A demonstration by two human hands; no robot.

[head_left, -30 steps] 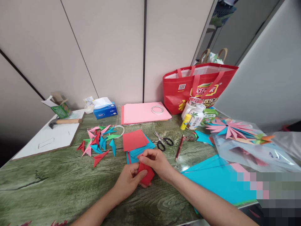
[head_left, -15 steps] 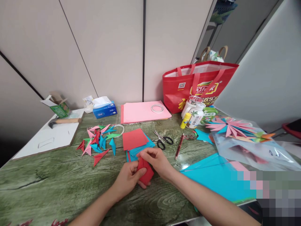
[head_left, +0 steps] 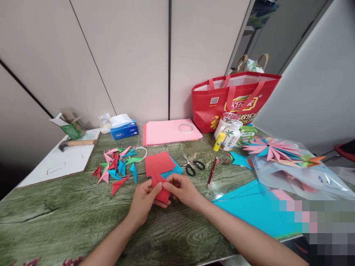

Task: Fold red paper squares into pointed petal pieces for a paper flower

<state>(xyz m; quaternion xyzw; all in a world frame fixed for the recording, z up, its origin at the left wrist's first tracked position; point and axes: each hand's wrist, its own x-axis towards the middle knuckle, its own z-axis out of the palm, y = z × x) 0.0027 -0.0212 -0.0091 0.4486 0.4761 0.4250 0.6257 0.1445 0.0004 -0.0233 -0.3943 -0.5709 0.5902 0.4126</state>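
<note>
A partly folded piece of red paper point(head_left: 161, 193) is held between both hands, low over the table's middle. My left hand point(head_left: 144, 197) grips its left side, thumb on top and fingers underneath. On the right edge, my right hand point(head_left: 181, 189) pinches the paper with thumb and fingers. Just beyond lies a stack of square sheets, a red sheet point(head_left: 159, 164) on top of blue sheets point(head_left: 172, 170). To the left is a pile of folded paper pieces point(head_left: 118, 166) in red, pink, blue and green.
Black-handled scissors point(head_left: 192, 164) and a pencil point(head_left: 212, 172) lie right of the stack. Behind are pink sheets point(head_left: 163, 132), a tissue box point(head_left: 124, 130), a glue stick point(head_left: 219, 142) and a red bag point(head_left: 205, 107). A hammer point(head_left: 79, 143) rests at left, blue paper point(head_left: 257, 210) at right.
Both hands have shifted slightly left and away from me with the red paper. My right hand has come down from the paper's top tip to its right edge.
</note>
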